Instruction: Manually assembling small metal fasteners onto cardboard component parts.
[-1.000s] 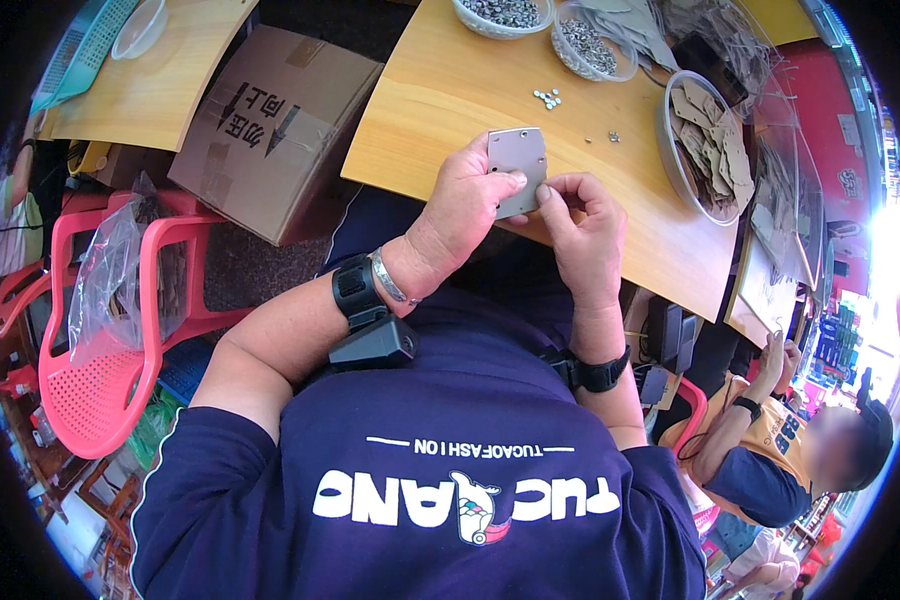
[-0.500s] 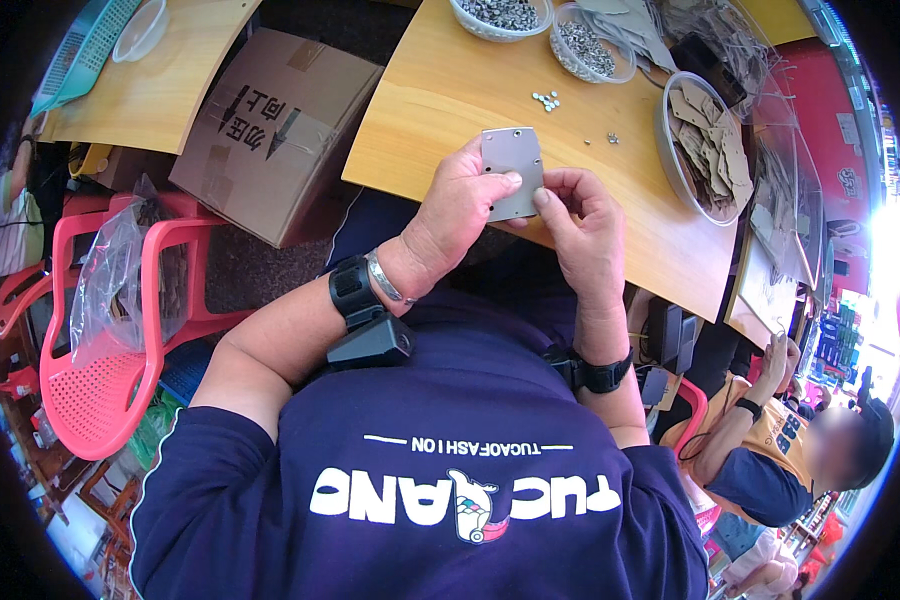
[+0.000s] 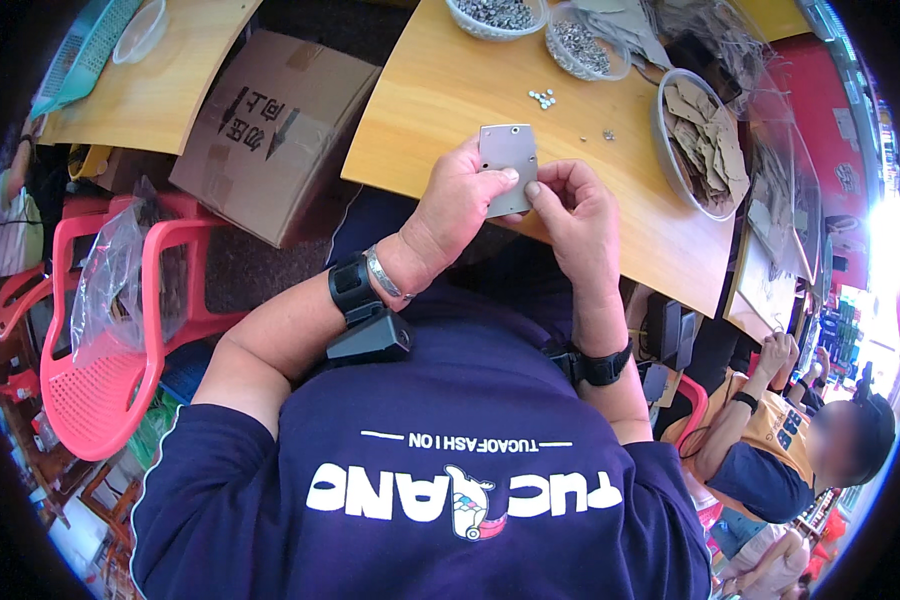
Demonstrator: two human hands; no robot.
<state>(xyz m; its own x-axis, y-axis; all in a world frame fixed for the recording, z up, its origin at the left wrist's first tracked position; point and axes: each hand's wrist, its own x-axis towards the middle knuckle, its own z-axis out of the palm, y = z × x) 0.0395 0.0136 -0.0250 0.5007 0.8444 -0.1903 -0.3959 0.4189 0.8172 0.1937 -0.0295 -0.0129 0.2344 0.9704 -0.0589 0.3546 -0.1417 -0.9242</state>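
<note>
A flat grey rectangular plate [image 3: 507, 160] with small holes near its top edge is held upright above the near edge of the wooden table [image 3: 440, 90]. My left hand [image 3: 455, 205] grips its left side, thumb across the front. On the plate's right lower corner my right hand [image 3: 575, 215] pinches with thumb and fingertips. Both wrists carry black bands. A few small silvery studs [image 3: 542, 97] lie on the table just beyond the plate.
Two baskets of small metal parts [image 3: 498, 14] [image 3: 582, 44] and a bowl of brown cut pieces [image 3: 705, 140] stand further back. A cardboard box [image 3: 270, 130] sits left, with a red plastic chair [image 3: 100, 340] holding a clear bag. Another person [image 3: 780, 440] sits at lower right.
The plate has shifted slightly lower and my right fingers have moved onto its lower right corner; both hands stay on it.
</note>
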